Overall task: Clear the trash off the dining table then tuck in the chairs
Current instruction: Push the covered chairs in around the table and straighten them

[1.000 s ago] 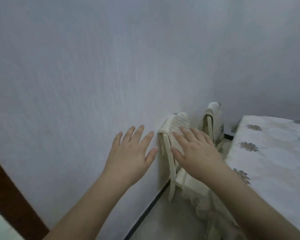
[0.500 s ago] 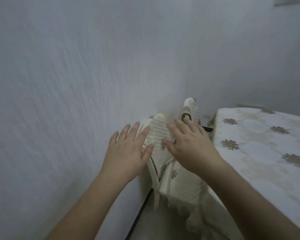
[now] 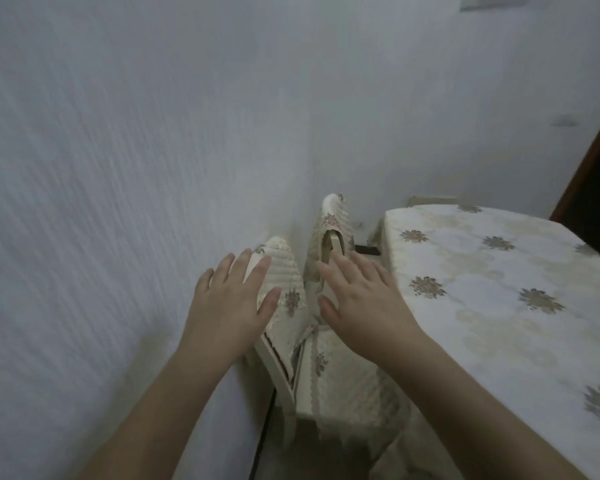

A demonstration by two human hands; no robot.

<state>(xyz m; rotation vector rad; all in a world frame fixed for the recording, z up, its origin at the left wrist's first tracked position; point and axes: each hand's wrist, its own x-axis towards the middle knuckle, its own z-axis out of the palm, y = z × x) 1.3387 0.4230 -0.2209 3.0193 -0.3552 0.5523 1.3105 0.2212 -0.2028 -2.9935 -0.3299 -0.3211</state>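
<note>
Both hands out flat at the chair backs, tight in the corner beside the table.

Left hand (image 3: 227,306) is spread, fingers straight and released, over the near cream quilted chair back with floral motifs (image 3: 286,292) at centre frame; contact can't be confirmed. Right hand (image 3: 359,299) is also flat, fingers relaxed, gripping nothing, reaching past the near chair toward the far chair back in the same cream quilted cover (image 3: 329,233). Both chairs sit squeezed between the pale textured wall (image 3: 118,168) on the left and the edge of the dining table in its white floral tablecloth (image 3: 499,289) on the right, lace hem hanging at lower centre. A thin strip of floor shows by the dark skirting line (image 3: 262,438) at bottom centre. A dark brown door frame (image 3: 589,168) rises at the right edge.
</note>
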